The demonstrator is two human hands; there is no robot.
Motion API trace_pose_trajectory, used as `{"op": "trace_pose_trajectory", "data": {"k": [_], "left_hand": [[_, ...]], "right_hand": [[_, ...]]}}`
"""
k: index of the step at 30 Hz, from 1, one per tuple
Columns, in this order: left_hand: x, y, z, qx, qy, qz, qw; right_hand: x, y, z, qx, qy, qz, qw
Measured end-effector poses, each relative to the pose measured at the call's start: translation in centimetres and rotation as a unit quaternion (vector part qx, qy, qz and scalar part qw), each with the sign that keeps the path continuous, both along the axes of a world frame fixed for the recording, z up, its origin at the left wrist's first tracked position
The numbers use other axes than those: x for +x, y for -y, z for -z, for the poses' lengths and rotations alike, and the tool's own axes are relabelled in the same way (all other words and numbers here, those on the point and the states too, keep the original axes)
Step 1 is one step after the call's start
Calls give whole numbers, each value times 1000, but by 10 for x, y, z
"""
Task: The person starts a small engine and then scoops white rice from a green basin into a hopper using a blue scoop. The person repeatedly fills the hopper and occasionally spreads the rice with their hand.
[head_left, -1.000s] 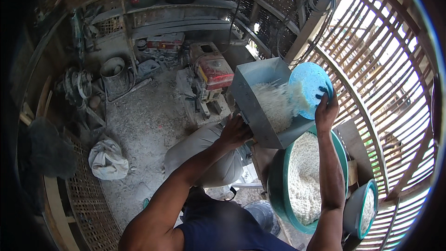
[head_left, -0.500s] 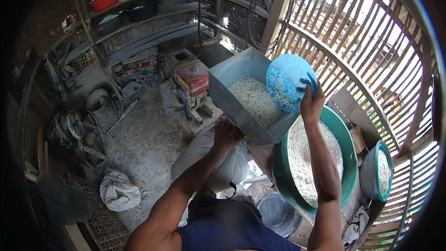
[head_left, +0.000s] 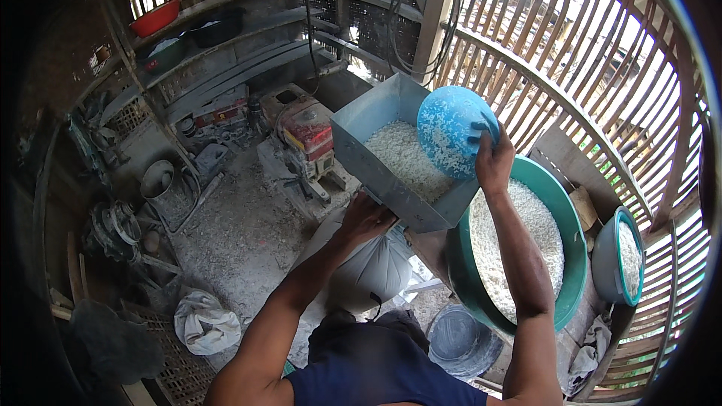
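Note:
My right hand [head_left: 494, 164] grips the rim of a light blue bowl [head_left: 449, 122]. The bowl is tipped on its side over the right part of a square grey metal hopper [head_left: 361, 169], its inside speckled with white grains. A heap of white grains [head_left: 406, 159] covers the hopper's bottom. Under the hopper's near left edge is my left hand [head_left: 366, 218], its fingers curled at a part that I cannot make out. Right of the hopper, beneath my right forearm, a large green tub [head_left: 575, 271] holds more white grains.
A dusty red engine [head_left: 307, 131] stands left of the hopper. Below the hopper bulges a pale sack [head_left: 368, 267]. A grey basin [head_left: 462, 338] sits near my legs, and a smaller tub [head_left: 605, 267] stands by the slatted wall [head_left: 571, 98]. A crumpled white sack [head_left: 207, 323] lies at left.
The blue bowl in my right hand has shifted slightly left, further over the hopper. My left hand stays at the hopper's edge. The whole view has turned a little.

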State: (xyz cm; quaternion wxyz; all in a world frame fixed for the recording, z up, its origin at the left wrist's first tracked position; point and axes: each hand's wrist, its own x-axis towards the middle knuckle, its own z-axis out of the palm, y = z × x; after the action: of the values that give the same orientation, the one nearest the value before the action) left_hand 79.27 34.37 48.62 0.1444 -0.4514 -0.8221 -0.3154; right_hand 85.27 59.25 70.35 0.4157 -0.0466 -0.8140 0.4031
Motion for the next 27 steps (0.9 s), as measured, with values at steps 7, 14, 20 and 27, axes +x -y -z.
{"op": "trace_pose_trajectory", "data": {"k": [7,14,20,27], "left_hand": [[21,-17,-1,112,-63,-101,987],[27,-10,6,166,9,-146,975],[88,9,-18,285,96,-179,937],[184,-20,-134,400,142,151,893]], "right_hand": [[-1,1,-1,15,2,7,1000],[6,-4,-21,-104,-10,-9,994],[63,-45,-59,-363,-16,-30,931],[198,-136,-37,-180,84,174,965]]}}
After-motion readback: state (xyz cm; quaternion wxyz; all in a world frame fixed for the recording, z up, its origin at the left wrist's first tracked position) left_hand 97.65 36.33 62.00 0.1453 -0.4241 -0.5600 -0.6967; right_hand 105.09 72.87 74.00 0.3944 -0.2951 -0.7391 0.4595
